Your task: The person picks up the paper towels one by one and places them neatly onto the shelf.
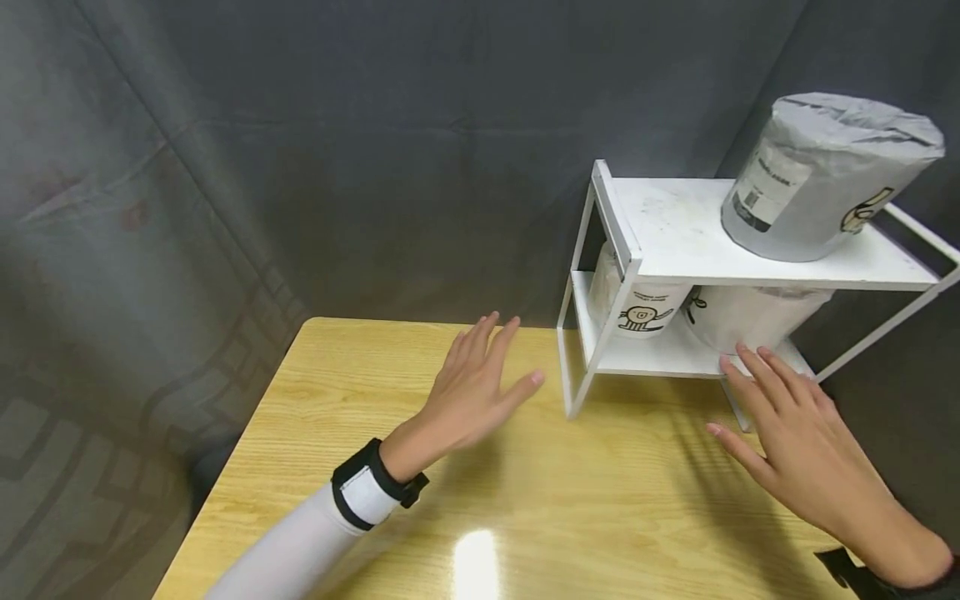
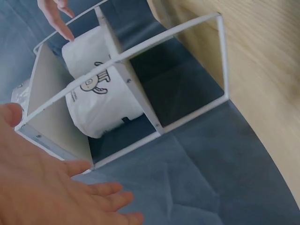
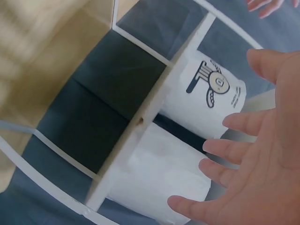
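A white two-tier shelf rack [image 1: 660, 225] stands on the wooden table at the right. On its top tier sits a wrapped paper roll [image 1: 832, 192] with a printed label and a cartoon figure. Two more wrapped rolls share the lower tier: a left roll [image 1: 651, 308] with a cartoon and a right roll [image 1: 757, 317]. My left hand [image 1: 468, 387], fingers straight and thumb spread, hovers over the table left of the rack, holding nothing. Fingers extended, my right hand [image 1: 802, 442] is in front of the lower tier; its fingertips overlap the right roll's lower edge in the head view.
The light wooden table [image 1: 375, 383] has a rounded far left corner. Dark grey cloth [image 1: 375, 167] hangs behind it and along the left side. White metal side frames [image 1: 892, 329] of the rack slant outward. Bands with cameras circle both wrists.
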A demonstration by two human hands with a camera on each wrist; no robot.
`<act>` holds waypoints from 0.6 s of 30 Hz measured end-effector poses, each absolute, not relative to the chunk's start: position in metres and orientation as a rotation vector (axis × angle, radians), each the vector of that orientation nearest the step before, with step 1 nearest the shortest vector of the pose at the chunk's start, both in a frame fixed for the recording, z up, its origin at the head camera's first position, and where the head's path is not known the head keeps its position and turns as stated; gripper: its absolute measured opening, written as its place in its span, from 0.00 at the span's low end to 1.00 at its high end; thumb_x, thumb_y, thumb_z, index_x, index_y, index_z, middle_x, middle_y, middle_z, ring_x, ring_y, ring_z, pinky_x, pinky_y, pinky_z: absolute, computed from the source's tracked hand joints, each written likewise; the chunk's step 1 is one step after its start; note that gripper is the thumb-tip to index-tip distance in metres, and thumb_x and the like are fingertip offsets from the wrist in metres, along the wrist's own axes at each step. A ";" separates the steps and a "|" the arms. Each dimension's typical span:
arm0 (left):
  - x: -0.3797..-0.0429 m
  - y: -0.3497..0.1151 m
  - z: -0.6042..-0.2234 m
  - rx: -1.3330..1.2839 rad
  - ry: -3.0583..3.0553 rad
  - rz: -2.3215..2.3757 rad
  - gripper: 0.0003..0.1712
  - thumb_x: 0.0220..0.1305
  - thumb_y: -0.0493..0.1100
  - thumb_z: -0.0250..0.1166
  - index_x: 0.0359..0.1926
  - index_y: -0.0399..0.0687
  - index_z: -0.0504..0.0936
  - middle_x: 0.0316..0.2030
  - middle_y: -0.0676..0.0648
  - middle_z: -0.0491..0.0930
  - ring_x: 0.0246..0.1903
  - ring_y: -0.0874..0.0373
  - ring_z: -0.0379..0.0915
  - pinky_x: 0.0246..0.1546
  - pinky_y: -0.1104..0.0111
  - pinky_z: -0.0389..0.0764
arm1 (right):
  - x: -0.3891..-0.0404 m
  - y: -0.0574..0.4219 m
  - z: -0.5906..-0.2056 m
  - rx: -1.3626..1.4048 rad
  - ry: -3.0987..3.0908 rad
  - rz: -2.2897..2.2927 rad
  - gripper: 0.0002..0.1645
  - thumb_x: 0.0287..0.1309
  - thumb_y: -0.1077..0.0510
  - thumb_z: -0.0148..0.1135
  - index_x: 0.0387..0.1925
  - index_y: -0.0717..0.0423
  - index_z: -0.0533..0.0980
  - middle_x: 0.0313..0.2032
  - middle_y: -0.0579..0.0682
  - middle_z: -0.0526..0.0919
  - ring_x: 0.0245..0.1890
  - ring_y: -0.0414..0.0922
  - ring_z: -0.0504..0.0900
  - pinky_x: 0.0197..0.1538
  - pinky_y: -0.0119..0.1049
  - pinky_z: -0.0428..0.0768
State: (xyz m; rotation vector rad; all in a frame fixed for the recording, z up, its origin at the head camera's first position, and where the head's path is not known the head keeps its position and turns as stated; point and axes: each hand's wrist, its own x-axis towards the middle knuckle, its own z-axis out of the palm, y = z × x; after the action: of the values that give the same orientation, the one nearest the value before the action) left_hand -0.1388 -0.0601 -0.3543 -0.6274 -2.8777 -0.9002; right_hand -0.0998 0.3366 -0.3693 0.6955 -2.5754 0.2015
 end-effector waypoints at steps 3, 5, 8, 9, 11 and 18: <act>-0.133 -0.070 -0.361 -0.599 -2.901 -0.870 0.48 0.77 0.70 0.51 0.86 0.53 0.50 0.84 0.38 0.44 0.84 0.44 0.36 0.82 0.47 0.38 | -0.094 0.334 -0.376 0.705 -2.570 0.226 0.48 0.74 0.30 0.54 0.77 0.62 0.66 0.78 0.66 0.62 0.77 0.67 0.59 0.80 0.63 0.50; -0.128 -0.077 -0.366 -0.575 -2.917 -0.845 0.48 0.77 0.70 0.51 0.86 0.54 0.50 0.85 0.39 0.43 0.84 0.44 0.35 0.82 0.47 0.38 | -0.090 0.334 -0.381 0.703 -2.587 0.237 0.47 0.73 0.34 0.58 0.77 0.63 0.65 0.78 0.67 0.62 0.77 0.68 0.58 0.81 0.62 0.47; -0.122 -0.087 -0.373 -0.550 -2.925 -0.813 0.48 0.77 0.70 0.51 0.86 0.53 0.50 0.84 0.38 0.44 0.84 0.43 0.37 0.82 0.45 0.39 | -0.085 0.334 -0.386 0.671 -2.641 0.248 0.47 0.70 0.39 0.65 0.78 0.62 0.64 0.78 0.67 0.61 0.79 0.67 0.56 0.81 0.66 0.45; -0.119 -0.090 -0.375 -0.536 -2.935 -0.805 0.49 0.77 0.71 0.51 0.86 0.54 0.49 0.85 0.39 0.43 0.84 0.43 0.36 0.82 0.46 0.38 | -0.083 0.334 -0.388 0.658 -2.661 0.251 0.48 0.70 0.40 0.66 0.79 0.62 0.63 0.78 0.67 0.61 0.79 0.67 0.56 0.80 0.68 0.45; -0.115 -0.096 -0.379 -0.525 -2.932 -0.795 0.49 0.77 0.71 0.50 0.86 0.52 0.50 0.84 0.38 0.44 0.84 0.42 0.37 0.82 0.44 0.39 | -0.081 0.334 -0.392 0.633 -2.692 0.257 0.48 0.69 0.41 0.67 0.79 0.61 0.62 0.78 0.67 0.60 0.79 0.67 0.55 0.77 0.73 0.46; -0.103 -0.114 -0.388 -0.463 -2.915 -0.751 0.49 0.77 0.69 0.53 0.85 0.50 0.52 0.84 0.36 0.45 0.83 0.40 0.39 0.81 0.41 0.41 | -0.074 0.334 -0.403 0.615 -2.700 0.286 0.47 0.69 0.42 0.67 0.79 0.61 0.63 0.79 0.66 0.60 0.81 0.64 0.53 0.78 0.72 0.42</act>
State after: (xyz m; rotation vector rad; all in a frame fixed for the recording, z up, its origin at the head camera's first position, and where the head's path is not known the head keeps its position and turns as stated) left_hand -0.1028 -0.1142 -0.3881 -0.4629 -2.9147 -0.7508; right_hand -0.0739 0.3336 -0.4034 0.6151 -2.7002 0.2856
